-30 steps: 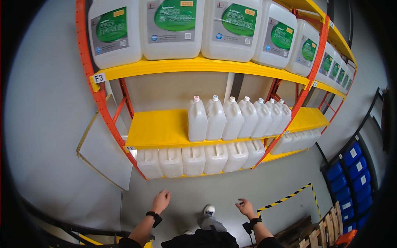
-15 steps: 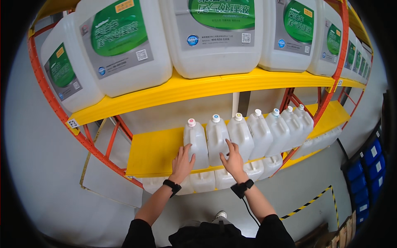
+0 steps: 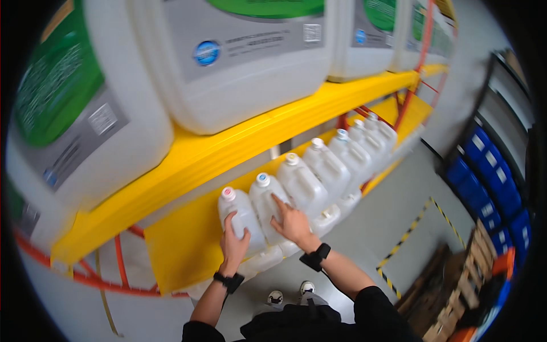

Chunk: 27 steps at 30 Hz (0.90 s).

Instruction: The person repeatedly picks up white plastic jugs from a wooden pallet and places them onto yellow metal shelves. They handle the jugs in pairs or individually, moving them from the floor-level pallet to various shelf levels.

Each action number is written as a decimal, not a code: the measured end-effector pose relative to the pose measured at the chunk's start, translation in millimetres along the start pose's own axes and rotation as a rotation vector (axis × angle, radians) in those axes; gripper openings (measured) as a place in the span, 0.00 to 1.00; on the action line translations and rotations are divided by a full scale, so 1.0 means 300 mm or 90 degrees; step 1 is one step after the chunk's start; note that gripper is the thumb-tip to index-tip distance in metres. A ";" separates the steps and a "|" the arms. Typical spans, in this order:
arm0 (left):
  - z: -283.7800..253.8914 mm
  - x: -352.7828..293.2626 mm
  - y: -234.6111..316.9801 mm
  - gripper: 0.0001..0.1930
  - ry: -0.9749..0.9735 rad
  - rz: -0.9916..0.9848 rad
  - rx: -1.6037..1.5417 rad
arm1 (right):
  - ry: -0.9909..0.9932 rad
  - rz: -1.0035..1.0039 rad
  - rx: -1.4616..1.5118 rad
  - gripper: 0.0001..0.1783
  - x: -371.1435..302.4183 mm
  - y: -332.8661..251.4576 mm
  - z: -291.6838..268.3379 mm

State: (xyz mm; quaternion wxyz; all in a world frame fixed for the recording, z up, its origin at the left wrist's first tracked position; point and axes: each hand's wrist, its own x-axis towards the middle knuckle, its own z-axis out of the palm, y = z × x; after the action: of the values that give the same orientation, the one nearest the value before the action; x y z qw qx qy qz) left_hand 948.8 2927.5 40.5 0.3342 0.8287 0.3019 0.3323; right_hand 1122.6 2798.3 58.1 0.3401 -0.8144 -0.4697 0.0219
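White translucent plastic jugs with handles and screw caps stand in a row on a yellow shelf. My left hand (image 3: 233, 245) lies at the front of the leftmost jug (image 3: 245, 215), whose cap has a red mark. Its thumb and fingers are spread, not wrapped round the jug. My right hand (image 3: 294, 226) is at the jug with a blue-marked cap (image 3: 262, 180), index finger stretched along its side and thumb apart. Light contact cannot be told from closeness. Beside it stands a jug with a yellow-marked cap (image 3: 303, 188). Both wrists wear black bands.
Overhead, a yellow beam (image 3: 239, 132) carries large white canisters (image 3: 250, 85) with green and grey labels. More jugs (image 3: 262, 261) sit lower down. Blue bins (image 3: 484, 165) and wooden pallets (image 3: 456, 302) are at the right, near yellow-black floor tape (image 3: 405, 233).
The view has turned and shifted, bringing the shelf and canisters closer. Both hands remain near the two leftmost jugs. My right hand's index finger now points along the blue-capped jug.
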 end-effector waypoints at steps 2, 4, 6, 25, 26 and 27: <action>-0.049 -0.052 0.032 0.31 -0.067 0.001 -0.060 | 0.002 0.054 0.028 0.41 -0.124 -0.039 -0.056; -0.085 -0.108 0.009 0.32 -0.108 0.044 -0.177 | 0.037 0.072 0.066 0.40 -0.267 -0.091 -0.105; -0.126 -0.150 0.018 0.33 -0.204 0.069 -0.196 | 0.022 0.150 0.058 0.40 -0.417 -0.131 -0.179; 0.362 -1.200 0.831 0.41 -0.986 0.582 -0.164 | 0.626 0.841 -0.090 0.40 -2.155 -0.462 -0.313; 0.371 -1.297 0.884 0.41 -1.014 0.608 -0.151 | 0.666 0.863 -0.108 0.40 -2.247 -0.494 -0.313; 0.378 -1.391 0.933 0.40 -1.032 0.631 -0.161 | 0.707 0.885 -0.126 0.40 -2.328 -0.525 -0.313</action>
State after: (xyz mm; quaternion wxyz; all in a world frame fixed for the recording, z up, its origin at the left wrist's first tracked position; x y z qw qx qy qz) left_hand 862.8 2419.6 43.0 0.3500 0.7980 -0.4442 -0.2082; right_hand 648.1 2255.1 22.4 0.3567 -0.8338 0.3624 -0.2149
